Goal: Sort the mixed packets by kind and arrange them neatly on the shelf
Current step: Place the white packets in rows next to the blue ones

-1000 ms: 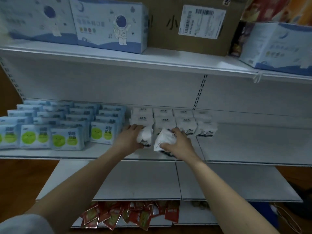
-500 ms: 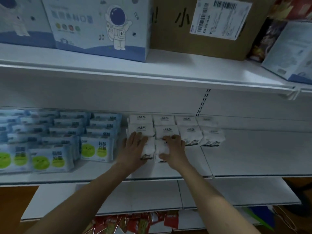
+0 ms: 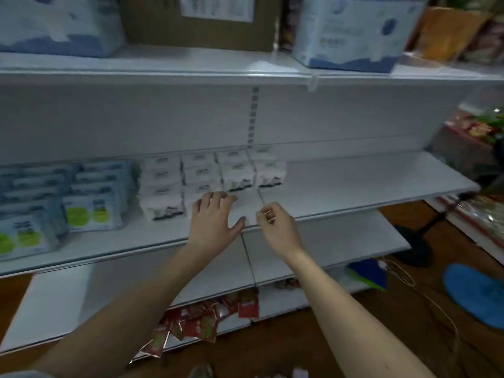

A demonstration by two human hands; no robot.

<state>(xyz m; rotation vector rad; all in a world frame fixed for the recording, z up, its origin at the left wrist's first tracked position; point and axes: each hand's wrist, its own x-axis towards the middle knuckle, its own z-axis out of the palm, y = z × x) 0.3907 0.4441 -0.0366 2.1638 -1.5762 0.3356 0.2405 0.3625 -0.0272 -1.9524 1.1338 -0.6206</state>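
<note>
the white packets [image 3: 212, 177] sit on the middle shelf [image 3: 368, 184], lined up in four columns going front to back, w/ a dark printed strip along each front edge. the two left columns reach nearer the shelf edge than the two right ones. print is too blurred to read.

just left of them, touching or nearly so, the blue packets [image 3: 68, 197] w/ green circles fill the left part of the same shelf in rows. right of the white block the shelf surface is bare metal.

your left hand [image 3: 214, 223] hovers at the front of the second white column, fingers spread and relaxed, holding nothing; fingertips overlap the front packet, can't tell if they touch. your right hand [image 3: 276, 227] is just right of it, over the shelf's front edge, apart from the packets, fingers loosely curled, nothing in it.

below, on a lower shelf, red packets [image 3: 201, 321] lie in a loose heap. above, on the top shelf, a brown carton [image 3: 152, 20] w/ a label stands between blue-white boxes [image 3: 351, 31]. on the floor at right, a blue mat [image 3: 480, 293] and thin cable.
</note>
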